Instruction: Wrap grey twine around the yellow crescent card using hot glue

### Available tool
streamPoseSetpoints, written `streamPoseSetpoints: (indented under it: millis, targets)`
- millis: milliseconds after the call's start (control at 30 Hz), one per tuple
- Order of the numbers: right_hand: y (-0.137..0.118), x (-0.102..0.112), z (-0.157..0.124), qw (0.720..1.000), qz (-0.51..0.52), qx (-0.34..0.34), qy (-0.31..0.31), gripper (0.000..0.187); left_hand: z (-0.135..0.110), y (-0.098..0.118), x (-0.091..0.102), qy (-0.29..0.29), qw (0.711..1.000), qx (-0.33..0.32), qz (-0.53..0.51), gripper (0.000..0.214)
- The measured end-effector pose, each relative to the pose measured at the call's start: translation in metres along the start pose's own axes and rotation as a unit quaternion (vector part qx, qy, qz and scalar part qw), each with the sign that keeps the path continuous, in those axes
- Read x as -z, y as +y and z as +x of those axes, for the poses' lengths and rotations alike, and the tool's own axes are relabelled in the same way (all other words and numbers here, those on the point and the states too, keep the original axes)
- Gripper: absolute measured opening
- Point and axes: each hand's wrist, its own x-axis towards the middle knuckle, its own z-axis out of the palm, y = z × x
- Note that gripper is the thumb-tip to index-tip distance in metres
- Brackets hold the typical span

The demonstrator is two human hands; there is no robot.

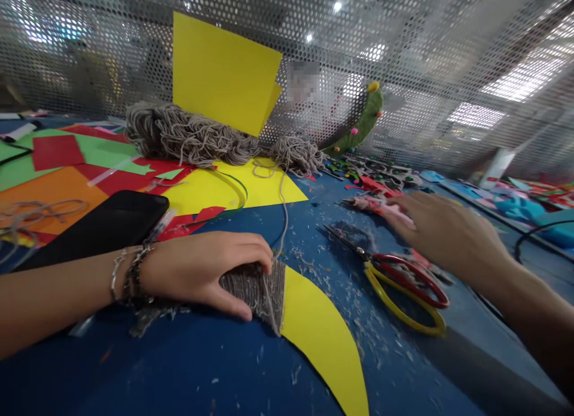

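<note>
My left hand (204,269) lies on the blue table (201,368) with its fingers curled over a curved yellow paper shape (320,332) whose left part is wrapped in grey yarn (264,287). A strand of yarn runs up from it to a grey yarn heap (188,135). My right hand (442,231) reaches out over the table, blurred by motion, its fingertips near a pink object (374,204). Scissors with red and yellow handles (399,278) lie just below that hand.
A black phone (107,225) lies by my left wrist. Coloured paper sheets (67,165) cover the left side, and a yellow sheet (222,75) leans on a perforated metal screen (448,57). A green cactus figure (363,120) and coloured scraps (515,204) sit at the right.
</note>
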Motion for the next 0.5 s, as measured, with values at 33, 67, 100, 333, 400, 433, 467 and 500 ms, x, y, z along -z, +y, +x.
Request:
streamPoseSetpoints:
  millis: [33, 67, 100, 333, 400, 433, 467, 500]
  targets:
    - [-0.016, 0.005, 0.003, 0.999, 0.016, 0.04, -0.032, 0.037, 0.0, 0.0, 0.0, 0.002, 1.0, -0.003, -0.002, 0.033]
    - [-0.032, 0.009, 0.006, 0.995, 0.04, 0.074, -0.056, 0.035, 0.0, 0.0, 0.0, 0.003, 1.0, -0.006, -0.004, 0.033]
    - [-0.05, 0.012, 0.009, 0.989, 0.068, 0.11, -0.073, 0.034, 0.001, 0.0, 0.0, 0.003, 1.0, -0.008, -0.006, 0.033]
    - [-0.12, 0.003, 0.03, 0.892, 0.278, 0.316, -0.164, 0.022, -0.001, -0.001, -0.001, 0.007, 1.0, 0.013, 0.001, 0.045]
    - [-0.123, -0.002, 0.035, 0.89, 0.279, 0.317, -0.175, 0.018, -0.001, 0.0, -0.001, 0.02, 1.0, 0.02, -0.002, 0.051]
    - [-0.122, -0.003, 0.037, 0.888, 0.281, 0.316, -0.181, 0.018, -0.001, 0.0, -0.001, 0.023, 1.0, 0.02, -0.004, 0.053]
    - [-0.121, -0.003, 0.038, 0.885, 0.286, 0.319, -0.184, 0.018, -0.001, 0.0, -0.001, 0.024, 1.0, 0.018, -0.005, 0.053]
    - [-0.119, -0.003, 0.039, 0.879, 0.296, 0.325, -0.185, 0.019, -0.001, 0.0, -0.001, 0.026, 1.0, 0.016, -0.003, 0.053]
